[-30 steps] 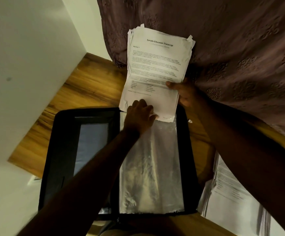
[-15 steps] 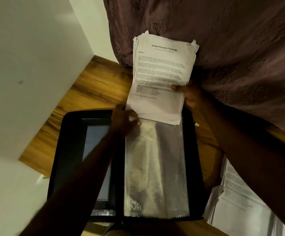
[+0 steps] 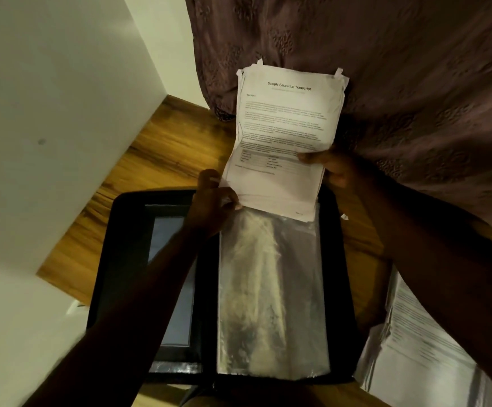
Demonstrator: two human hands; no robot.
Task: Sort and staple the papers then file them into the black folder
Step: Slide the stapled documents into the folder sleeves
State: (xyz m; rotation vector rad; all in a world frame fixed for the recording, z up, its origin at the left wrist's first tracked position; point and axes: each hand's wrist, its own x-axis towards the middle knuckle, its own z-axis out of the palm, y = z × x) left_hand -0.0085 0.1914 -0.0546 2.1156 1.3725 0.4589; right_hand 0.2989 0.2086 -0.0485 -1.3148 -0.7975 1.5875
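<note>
Change: left hand (image 3: pixel 213 201) slides off the papers (image 3: pixel 285 127) to the sleeve (image 3: pixel 271 295) corner, fingers (image 3: pixel 208 177) pinching its mouth open; right hand (image 3: pixel 337 171) clamps the papers, bottom edge just beside those fingers. Filing into the black folder (image 3: pixel 127 259) looks imminent.

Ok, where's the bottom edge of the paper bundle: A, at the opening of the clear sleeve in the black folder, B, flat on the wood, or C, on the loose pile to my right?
A: the paper bundle, gripped by the right hand, meets the mouth of the clear sleeve in the black folder, while the left hand pinches the sleeve's top corner.
</note>
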